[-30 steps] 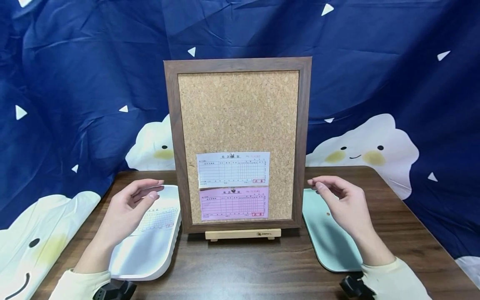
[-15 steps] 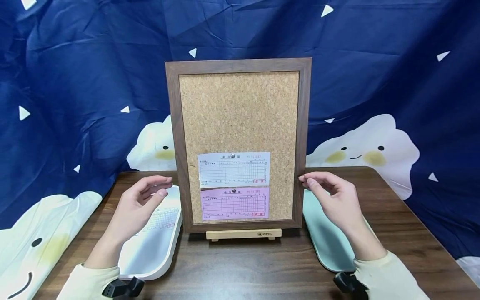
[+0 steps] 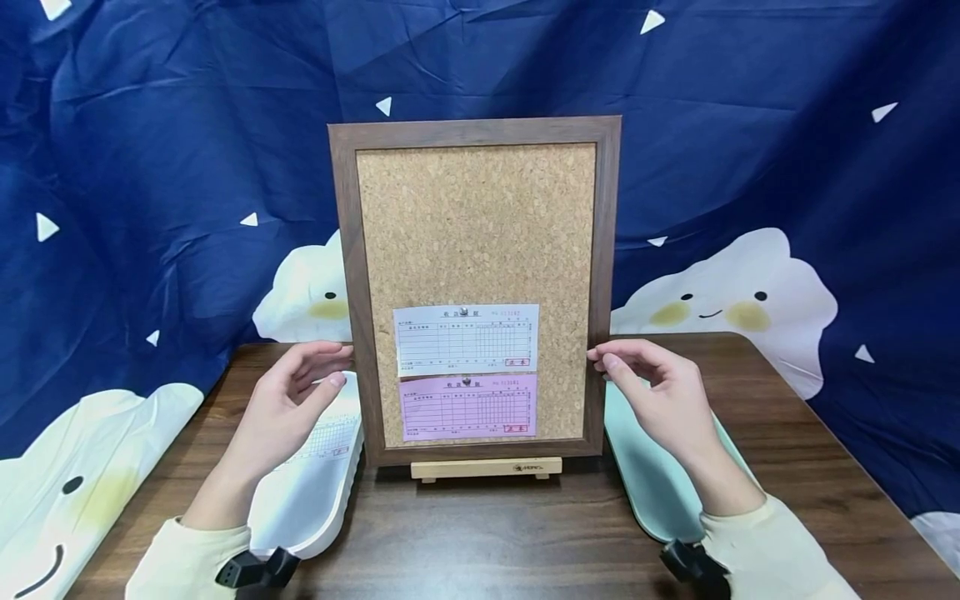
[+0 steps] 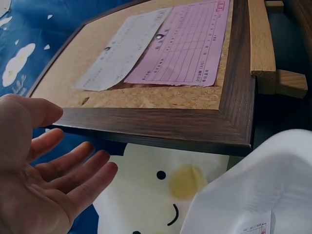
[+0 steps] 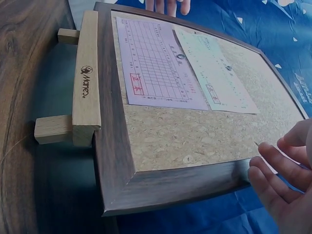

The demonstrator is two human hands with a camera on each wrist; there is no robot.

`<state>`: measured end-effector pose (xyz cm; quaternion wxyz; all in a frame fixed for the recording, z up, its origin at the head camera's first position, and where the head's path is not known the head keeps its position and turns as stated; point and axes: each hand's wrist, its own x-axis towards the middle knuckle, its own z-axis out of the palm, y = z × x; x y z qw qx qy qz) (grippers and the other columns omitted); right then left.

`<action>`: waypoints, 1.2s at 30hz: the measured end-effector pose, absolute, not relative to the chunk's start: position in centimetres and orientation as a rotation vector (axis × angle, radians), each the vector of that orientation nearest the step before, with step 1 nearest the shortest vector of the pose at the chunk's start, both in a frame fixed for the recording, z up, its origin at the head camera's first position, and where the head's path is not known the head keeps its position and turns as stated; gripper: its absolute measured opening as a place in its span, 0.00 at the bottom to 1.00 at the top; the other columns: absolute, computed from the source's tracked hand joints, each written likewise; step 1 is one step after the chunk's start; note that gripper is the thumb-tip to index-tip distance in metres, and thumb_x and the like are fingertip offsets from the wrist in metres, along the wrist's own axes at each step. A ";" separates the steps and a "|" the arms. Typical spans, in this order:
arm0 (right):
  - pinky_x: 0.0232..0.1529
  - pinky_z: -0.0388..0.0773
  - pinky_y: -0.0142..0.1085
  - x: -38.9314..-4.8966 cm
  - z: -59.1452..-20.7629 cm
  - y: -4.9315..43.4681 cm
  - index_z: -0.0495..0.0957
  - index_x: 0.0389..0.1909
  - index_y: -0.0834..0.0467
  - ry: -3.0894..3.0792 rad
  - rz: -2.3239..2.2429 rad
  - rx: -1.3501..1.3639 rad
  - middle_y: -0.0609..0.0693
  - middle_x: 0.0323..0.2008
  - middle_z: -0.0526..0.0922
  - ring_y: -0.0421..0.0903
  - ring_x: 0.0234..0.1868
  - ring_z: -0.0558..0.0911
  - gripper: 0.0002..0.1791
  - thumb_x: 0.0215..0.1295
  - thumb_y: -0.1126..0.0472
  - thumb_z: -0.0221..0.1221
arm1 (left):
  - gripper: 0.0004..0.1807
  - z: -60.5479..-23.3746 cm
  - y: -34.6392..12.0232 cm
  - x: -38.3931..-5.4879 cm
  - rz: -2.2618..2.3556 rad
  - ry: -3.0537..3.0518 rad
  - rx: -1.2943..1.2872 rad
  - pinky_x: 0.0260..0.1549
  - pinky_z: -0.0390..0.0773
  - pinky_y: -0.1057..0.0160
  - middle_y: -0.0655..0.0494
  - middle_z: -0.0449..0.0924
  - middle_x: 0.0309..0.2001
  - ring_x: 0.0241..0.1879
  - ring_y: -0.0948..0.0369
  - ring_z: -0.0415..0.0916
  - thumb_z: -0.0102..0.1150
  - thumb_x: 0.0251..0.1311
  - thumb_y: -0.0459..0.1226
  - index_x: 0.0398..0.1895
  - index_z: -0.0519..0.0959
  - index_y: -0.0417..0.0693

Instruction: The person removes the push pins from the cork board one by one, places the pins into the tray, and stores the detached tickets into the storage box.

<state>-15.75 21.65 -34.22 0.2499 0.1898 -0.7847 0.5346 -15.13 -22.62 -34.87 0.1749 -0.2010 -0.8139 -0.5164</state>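
Observation:
A cork board (image 3: pixel 480 225) with a brown wooden frame stands on a small light wood easel (image 3: pixel 486 468). Pinned to its lower part are a white receipt slip (image 3: pixel 467 340) and, below that, a pink one (image 3: pixel 469 408), each under a pushpin at its top. My left hand (image 3: pixel 288 408), fingers loosely bent and holding nothing, is beside the left frame edge; contact cannot be told. The right hand (image 3: pixel 660 396) has its fingertips in front of the right frame edge, with relaxed fingers. A tiny glint (image 5: pixel 257 144) shows at one right fingertip, too small to identify.
A white tray (image 3: pixel 300 517) with a slip (image 3: pixel 326 437) in it lies under the left forearm. The mint green tray (image 3: pixel 652 492) lies under the right one. All stand on a dark wood table (image 3: pixel 480 533), and a blue patterned cloth (image 3: pixel 480 58) hangs behind.
Both hands have moved inward, the left to the right and the right to the left, up to the sides of the frame. The board and slips have stayed in place.

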 end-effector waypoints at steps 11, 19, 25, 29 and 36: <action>0.45 0.85 0.24 -16.0 -33.4 20.8 0.88 0.48 0.65 -2.162 1.452 0.534 0.33 0.42 0.90 0.35 0.41 0.90 0.08 0.76 0.71 0.62 | 0.19 -34.5 -22.2 -15.1 -1.515 -2.312 -0.534 0.55 0.80 0.78 0.36 0.83 0.64 0.59 0.75 0.83 0.59 0.77 0.29 0.68 0.75 0.36; 0.44 0.85 0.25 -16.1 -33.2 20.2 0.88 0.47 0.66 -2.163 1.483 0.525 0.32 0.41 0.90 0.37 0.40 0.89 0.07 0.76 0.71 0.62 | 0.20 -34.3 -21.7 -15.3 -1.528 -2.325 -0.514 0.57 0.78 0.79 0.35 0.81 0.67 0.60 0.76 0.81 0.59 0.78 0.30 0.69 0.74 0.36; 0.45 0.85 0.25 -16.3 -33.0 19.6 0.88 0.47 0.66 -2.145 1.520 0.549 0.33 0.41 0.90 0.37 0.41 0.90 0.07 0.77 0.70 0.62 | 0.21 -34.1 -21.3 -15.7 -1.531 -2.315 -0.497 0.58 0.77 0.79 0.34 0.80 0.66 0.59 0.79 0.79 0.59 0.77 0.29 0.69 0.74 0.35; 0.45 0.85 0.24 -16.5 -32.8 19.3 0.88 0.47 0.66 -2.146 1.524 0.567 0.34 0.41 0.91 0.37 0.41 0.90 0.07 0.77 0.70 0.62 | 0.21 -33.9 -21.1 -15.9 -1.539 -2.300 -0.497 0.58 0.78 0.79 0.34 0.80 0.66 0.59 0.80 0.79 0.59 0.76 0.29 0.69 0.74 0.34; 0.44 0.85 0.25 -16.7 -32.8 19.0 0.88 0.47 0.64 -2.151 1.520 0.578 0.42 0.41 0.92 0.37 0.41 0.90 0.07 0.76 0.70 0.63 | 0.22 -33.8 -20.7 -16.3 -1.543 -2.288 -0.485 0.59 0.78 0.77 0.36 0.78 0.69 0.63 0.68 0.81 0.60 0.76 0.30 0.71 0.73 0.35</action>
